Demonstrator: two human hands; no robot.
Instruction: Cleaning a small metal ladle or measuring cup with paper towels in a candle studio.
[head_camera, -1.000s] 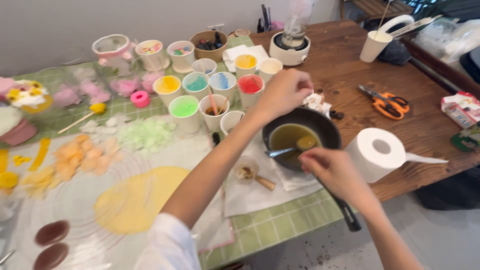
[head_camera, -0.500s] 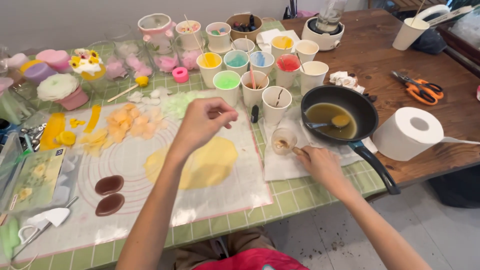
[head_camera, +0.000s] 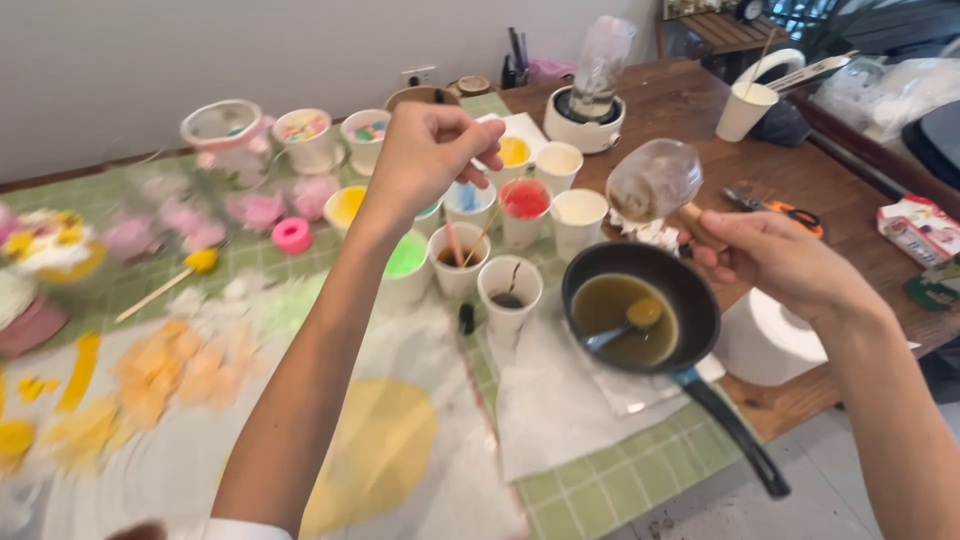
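My left hand (head_camera: 425, 150) is up over the paper cups, fingers curled in tight w/ thumb pressed to forefinger, pinching the top of a thin wooden stick (head_camera: 487, 228) that slants down into the brown-filled cup (head_camera: 459, 259). Can't tell exactly how much of the stick is inside the fist. My right hand (head_camera: 775, 262) is closed around a wooden handle (head_camera: 697, 224), fingers wrapped, thumb on top; the handle carries a clear rounded ladle bowl (head_camera: 655, 178), blurred, held up in the air just above the far rim of the black frying pan (head_camera: 640, 305). Pan sits on a white paper sheet (head_camera: 550, 400), holds amber liquid w/ a metal spoon (head_camera: 625, 322) lying in it, pan handle pointing toward me off the table edge. Next to the brown cup: green cup (head_camera: 407, 265) on its left, a cup with dark dregs (head_camera: 509, 292) on its right, red cup (head_camera: 524, 208) and blue cup (head_camera: 468, 202) behind. White paper roll (head_camera: 765, 340) is under my right wrist, beside the pan. Yellow flat disc (head_camera: 370, 450) lies on the clear mat near my left forearm.
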